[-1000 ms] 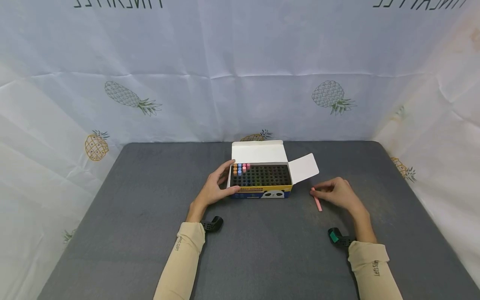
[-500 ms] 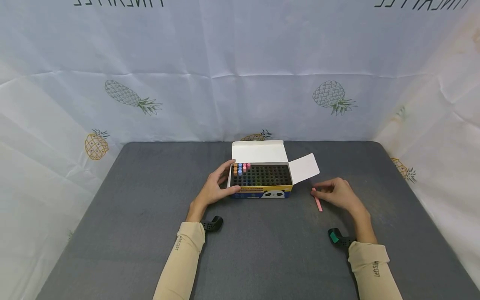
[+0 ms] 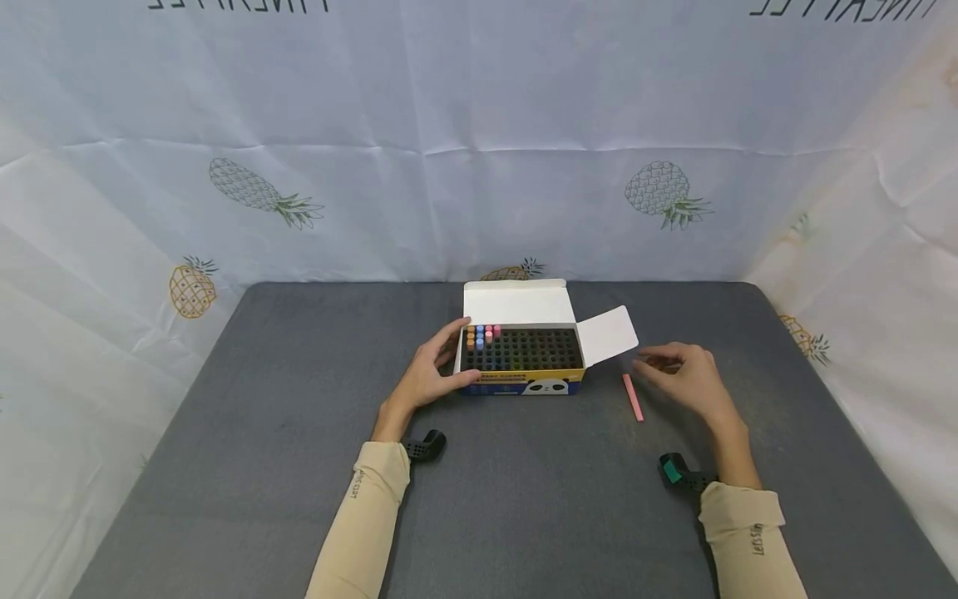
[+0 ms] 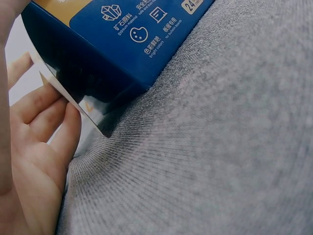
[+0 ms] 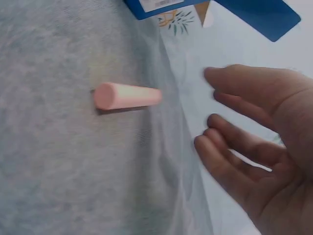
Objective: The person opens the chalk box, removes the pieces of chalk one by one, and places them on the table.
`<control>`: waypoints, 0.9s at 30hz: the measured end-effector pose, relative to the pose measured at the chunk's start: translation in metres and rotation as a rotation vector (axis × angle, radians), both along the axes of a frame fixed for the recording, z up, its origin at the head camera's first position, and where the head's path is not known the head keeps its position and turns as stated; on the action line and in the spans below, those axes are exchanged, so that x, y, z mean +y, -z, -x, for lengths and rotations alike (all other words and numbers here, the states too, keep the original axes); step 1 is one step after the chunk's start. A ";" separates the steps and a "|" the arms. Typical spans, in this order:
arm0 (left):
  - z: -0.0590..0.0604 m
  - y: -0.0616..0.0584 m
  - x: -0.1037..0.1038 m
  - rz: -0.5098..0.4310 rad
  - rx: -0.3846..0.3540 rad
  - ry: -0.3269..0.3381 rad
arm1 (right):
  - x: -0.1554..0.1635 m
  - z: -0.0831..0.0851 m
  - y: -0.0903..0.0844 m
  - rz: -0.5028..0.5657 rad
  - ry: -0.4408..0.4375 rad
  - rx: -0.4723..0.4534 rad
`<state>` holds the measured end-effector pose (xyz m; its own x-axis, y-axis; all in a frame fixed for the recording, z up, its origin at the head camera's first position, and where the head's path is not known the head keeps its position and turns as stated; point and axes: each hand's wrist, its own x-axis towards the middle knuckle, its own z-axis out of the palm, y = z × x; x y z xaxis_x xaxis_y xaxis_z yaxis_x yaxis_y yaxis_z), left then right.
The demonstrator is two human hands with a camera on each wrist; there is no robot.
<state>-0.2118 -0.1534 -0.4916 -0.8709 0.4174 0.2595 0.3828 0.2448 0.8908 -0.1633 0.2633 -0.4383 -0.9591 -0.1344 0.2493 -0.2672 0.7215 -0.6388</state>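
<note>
An open chalk box (image 3: 521, 359) with a blue and yellow front stands mid-table, its lid and right flap up. Its dark grid holds a few orange, blue and pink chalks (image 3: 481, 334) at the back left corner. My left hand (image 3: 430, 376) holds the box's left end, fingers curled round its corner (image 4: 46, 122). A pink chalk stick (image 3: 633, 397) lies flat on the grey cloth right of the box, also seen as the pink chalk stick (image 5: 127, 96). My right hand (image 3: 684, 374) hovers just right of it, fingers relaxed and empty (image 5: 254, 142).
The grey table (image 3: 299, 416) is walled by white sheeting printed with pineapples (image 3: 262, 195) at the back and sides. The box's open flap (image 3: 608, 334) sticks out toward my right hand.
My right hand let go of the pink chalk, lifted and drew back to the right. The chalk stays lying on the cloth. Left hand and box are unmoved.
</note>
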 end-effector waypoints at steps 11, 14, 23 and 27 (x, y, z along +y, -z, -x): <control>0.000 -0.001 0.000 -0.022 -0.008 0.010 | -0.018 0.007 -0.041 0.248 0.082 0.222; 0.000 -0.001 0.000 -0.018 -0.009 0.006 | -0.029 0.007 -0.052 0.299 0.040 0.220; 0.000 -0.001 0.000 -0.010 -0.022 -0.005 | -0.060 0.010 -0.067 0.338 -0.072 0.203; 0.000 -0.001 0.001 -0.014 -0.022 -0.002 | -0.071 0.011 -0.067 0.333 -0.089 0.186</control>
